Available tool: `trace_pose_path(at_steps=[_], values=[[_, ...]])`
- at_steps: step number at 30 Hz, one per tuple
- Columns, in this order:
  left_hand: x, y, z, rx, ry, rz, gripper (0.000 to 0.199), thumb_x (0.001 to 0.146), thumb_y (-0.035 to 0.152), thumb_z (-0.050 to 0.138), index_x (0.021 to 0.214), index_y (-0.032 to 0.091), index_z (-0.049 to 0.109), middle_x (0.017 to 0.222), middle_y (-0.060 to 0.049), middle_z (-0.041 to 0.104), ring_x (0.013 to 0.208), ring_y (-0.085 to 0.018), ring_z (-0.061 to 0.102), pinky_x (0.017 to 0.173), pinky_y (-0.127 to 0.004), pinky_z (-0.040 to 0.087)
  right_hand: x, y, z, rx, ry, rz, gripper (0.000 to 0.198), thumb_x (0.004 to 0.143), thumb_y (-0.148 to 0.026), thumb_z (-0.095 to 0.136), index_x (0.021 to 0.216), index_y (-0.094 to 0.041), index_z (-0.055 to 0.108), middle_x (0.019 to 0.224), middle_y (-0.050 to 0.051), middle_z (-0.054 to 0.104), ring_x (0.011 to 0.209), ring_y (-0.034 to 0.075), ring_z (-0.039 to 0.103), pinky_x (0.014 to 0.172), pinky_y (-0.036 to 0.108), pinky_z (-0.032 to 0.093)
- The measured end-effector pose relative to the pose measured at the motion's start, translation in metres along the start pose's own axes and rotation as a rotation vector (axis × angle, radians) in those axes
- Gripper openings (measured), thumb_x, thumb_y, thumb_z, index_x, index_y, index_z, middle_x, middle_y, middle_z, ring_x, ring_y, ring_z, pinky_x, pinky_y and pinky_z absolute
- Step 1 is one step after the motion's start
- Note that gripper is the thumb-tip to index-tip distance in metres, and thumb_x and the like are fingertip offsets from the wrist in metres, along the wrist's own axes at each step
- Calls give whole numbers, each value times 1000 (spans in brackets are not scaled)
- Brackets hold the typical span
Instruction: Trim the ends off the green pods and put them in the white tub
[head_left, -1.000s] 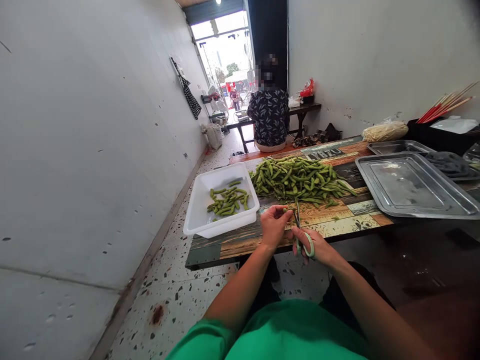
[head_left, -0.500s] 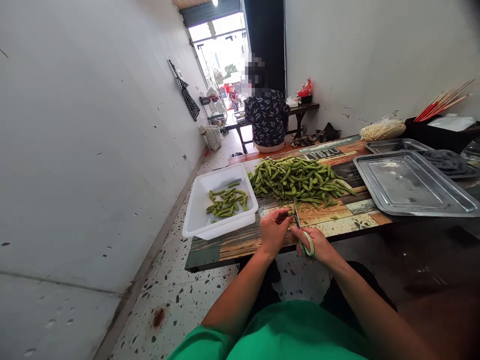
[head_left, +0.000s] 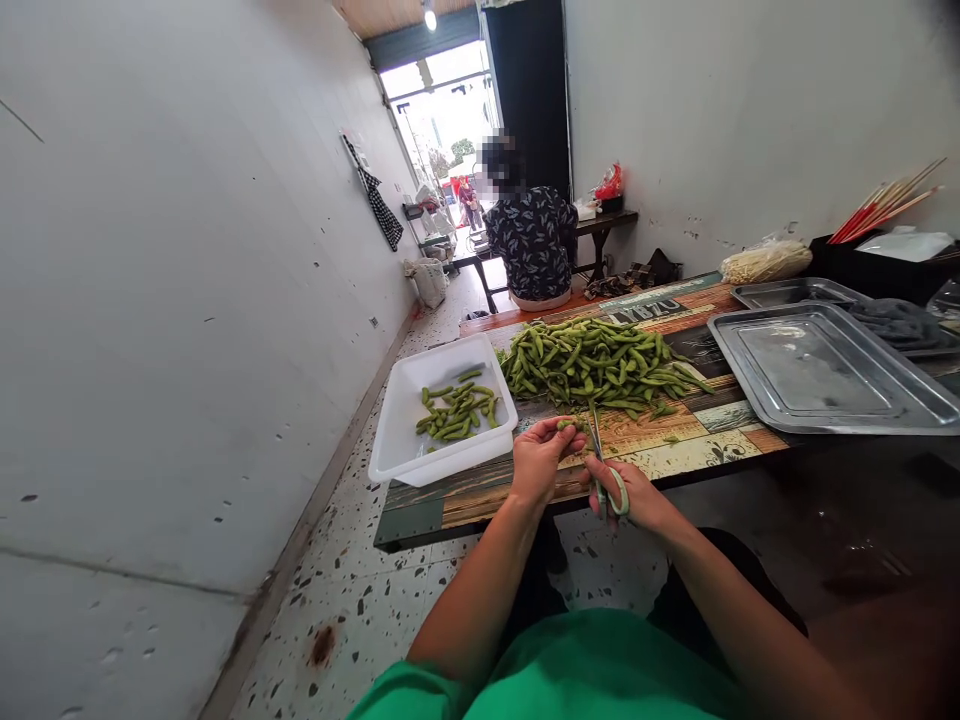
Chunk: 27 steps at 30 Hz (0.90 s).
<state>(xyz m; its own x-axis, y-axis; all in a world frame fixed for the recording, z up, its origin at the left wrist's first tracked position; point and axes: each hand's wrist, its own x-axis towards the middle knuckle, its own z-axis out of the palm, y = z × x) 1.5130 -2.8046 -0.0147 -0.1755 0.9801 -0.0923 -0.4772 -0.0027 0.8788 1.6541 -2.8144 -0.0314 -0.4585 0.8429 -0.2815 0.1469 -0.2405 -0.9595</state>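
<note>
Between the thumb and fingers of my left hand (head_left: pixel 537 462) is a green soybean pod (head_left: pixel 568 424), partly covered by the fingertips. My right hand (head_left: pixel 631 494) grips scissors (head_left: pixel 618 492) with pale green handles, the blades pointing away from me and close beside the pod. Beyond both hands lies a large heap of soybean pods (head_left: pixel 592 362) on the patterned wooden table (head_left: pixel 480 490). Left of the heap, a white plastic bin (head_left: pixel 390 452) holds a smaller lot of pods.
Metal trays (head_left: pixel 832 375) lie on the table's right side. Behind them are a bagged pale bundle (head_left: pixel 765 262) and a black box (head_left: pixel 832 262) with red-tipped sticks. A person (head_left: pixel 529 245) in a leaf-patterned top sits beyond the table. A wall (head_left: pixel 187 300) runs along the left.
My left hand has shifted slightly left, and the pod in its fingers has drawn a little away from the scissor blades. The right hand keeps its grip on the scissors. The view has tilted slightly.
</note>
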Motion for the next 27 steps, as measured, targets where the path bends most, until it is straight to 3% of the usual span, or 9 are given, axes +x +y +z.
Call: trace_pose_path(at_steps=[4,7,10,12,15,17,19,24,27], values=[[0,10,-5,117,12,141,48,59,43,86,91,12,68,72,-3,70,64,-14,67,66,-29,58,2,3,0,-6,3,1,72,68,-86,52,86,-16,55,50,-2,58,33,9,46,33,22,38],[10,41,-21,441,270,495,30,78,35,71,100,15,70,77,-4,71,70,-16,67,74,-33,58,4,6,-2,-2,-10,18,77,65,-90,51,86,-16,54,51,-3,58,33,9,46,33,22,38],[18,79,-37,902,581,723,38,79,12,61,116,16,68,115,-13,69,107,-26,65,102,-41,48,5,7,-5,-8,-61,-9,76,68,-88,51,86,-15,55,51,-2,58,33,8,45,36,23,42],[20,92,-37,1111,662,754,57,76,4,58,132,13,60,140,-19,54,131,-31,50,114,-45,35,5,7,-6,-13,-74,-22,73,71,-87,50,86,-15,55,52,-2,59,33,8,46,38,24,43],[20,83,-18,1283,507,725,49,86,12,54,135,14,57,129,-19,62,125,-30,56,108,-42,40,4,6,-7,-12,-46,-3,73,70,-87,50,87,-16,54,53,-3,59,34,9,47,37,24,43],[24,64,1,1422,281,613,30,94,25,50,116,17,69,101,-14,72,103,-27,66,95,-38,47,4,6,-8,-17,-20,10,74,68,-87,50,88,-16,54,52,-3,58,34,10,47,36,25,43],[36,44,17,1574,124,480,33,98,35,46,96,16,73,90,-14,73,91,-27,68,86,-37,49,3,6,-10,-22,6,12,76,65,-89,51,87,-16,53,51,-3,57,33,10,46,35,26,41],[83,13,37,1754,-230,389,24,93,24,52,109,15,68,113,-15,70,108,-25,65,92,-33,48,-1,10,-16,-8,34,8,73,63,-88,53,85,-18,50,49,-4,56,33,11,45,34,25,40],[100,4,40,1757,-284,411,33,89,19,57,121,13,60,119,-16,67,114,-25,62,98,-33,47,0,13,-19,-15,43,6,72,64,-88,52,84,-19,52,49,-4,55,33,10,44,35,25,40]])
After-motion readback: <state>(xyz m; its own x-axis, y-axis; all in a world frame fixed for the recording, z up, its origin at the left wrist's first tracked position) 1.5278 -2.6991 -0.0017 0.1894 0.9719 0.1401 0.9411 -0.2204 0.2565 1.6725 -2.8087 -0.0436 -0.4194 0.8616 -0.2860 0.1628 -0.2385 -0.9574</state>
